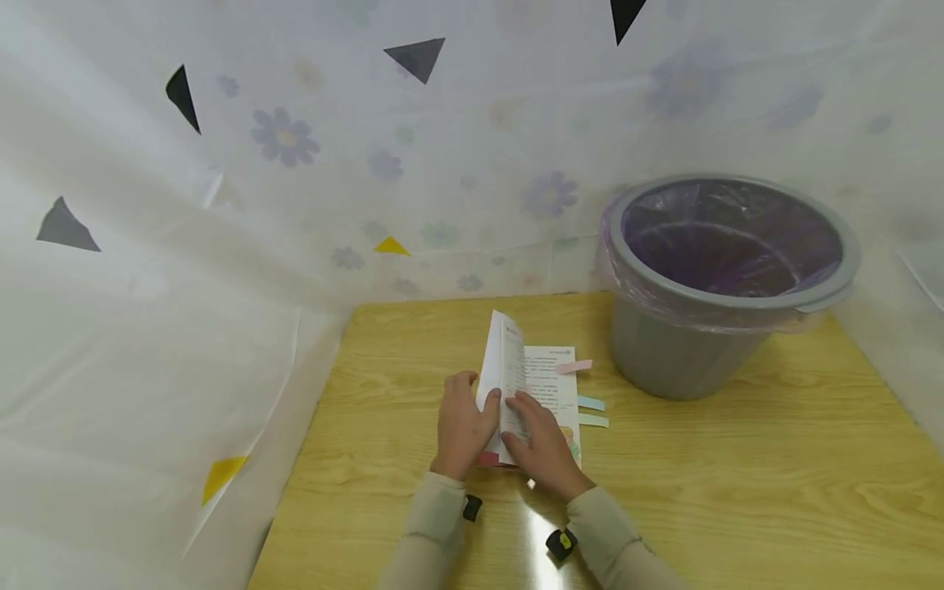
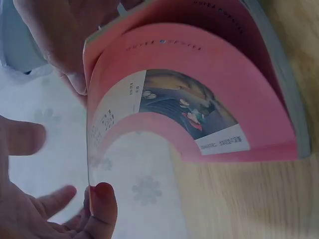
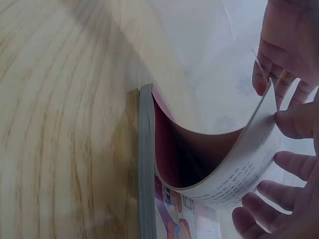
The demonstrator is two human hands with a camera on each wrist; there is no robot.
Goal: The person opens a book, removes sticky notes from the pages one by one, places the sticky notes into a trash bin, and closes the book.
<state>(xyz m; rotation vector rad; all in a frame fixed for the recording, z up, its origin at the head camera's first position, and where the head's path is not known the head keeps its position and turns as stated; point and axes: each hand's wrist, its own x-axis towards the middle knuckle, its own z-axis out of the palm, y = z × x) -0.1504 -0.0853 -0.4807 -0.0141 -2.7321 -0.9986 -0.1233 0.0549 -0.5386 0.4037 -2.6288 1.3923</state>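
A paperback book (image 1: pixel 549 381) lies open on the table, with printed text and small coloured pictures on its right page. A raised part with a pink cover (image 2: pixel 169 50) curves up from it. My left hand (image 1: pixel 463 422) pinches the upper edge of this raised part from the left; one fingertip (image 2: pixel 103 196) overlaps the pink side. My right hand (image 1: pixel 546 447) rests its extended fingers (image 3: pixel 291 164) against the printed side of the lifted pages (image 3: pixel 234 179). Pink, blue and green sticky tabs (image 1: pixel 592 403) stick out of the book's right side.
A grey bin (image 1: pixel 671 360) lined with a thin purple bag stands at the back right of the wooden table (image 1: pixel 737 492). White flowered sheeting (image 1: pixel 472 164) with dark and yellow triangles hangs behind and at the left.
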